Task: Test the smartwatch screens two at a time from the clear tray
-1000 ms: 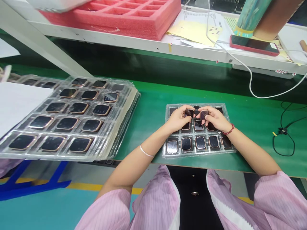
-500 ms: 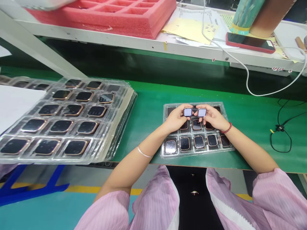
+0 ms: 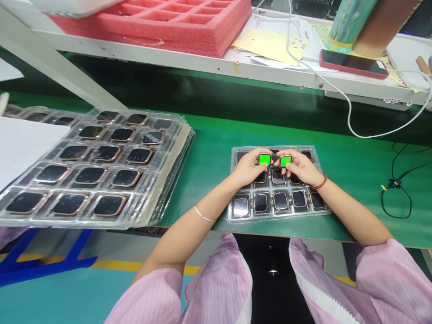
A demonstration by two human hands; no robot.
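Note:
Over the back half of a clear plastic tray point(image 3: 249, 219), each of my hands holds a small smartwatch body without a strap. My left hand point(image 3: 249, 167) is closed on one watch point(image 3: 265, 159), its thumb at the lower edge of the lit green screen. The other watch point(image 3: 285, 161), also glowing green, is gripped by my right hand point(image 3: 302, 167), with the thumb on its lower edge. Dark-screened watches point(image 3: 280, 200) with gold-coloured rims sit in the tray's pockets beneath. My hands cover part of the back rows.
A tall stack of clear trays point(image 3: 141, 211) full of watches stands to the left, a white sheet point(image 3: 27, 144) over part of it. Above runs a shelf point(image 3: 189, 60) with pink foam point(image 3: 216, 40), papers and a phone point(image 3: 354, 63). A white cable point(image 3: 349, 112) hangs down; a black cable point(image 3: 393, 184) lies right.
Both held watch screens have turned from pale white to bright green. My left thumb has shifted up onto its screen's lower edge. The view has moved slightly.

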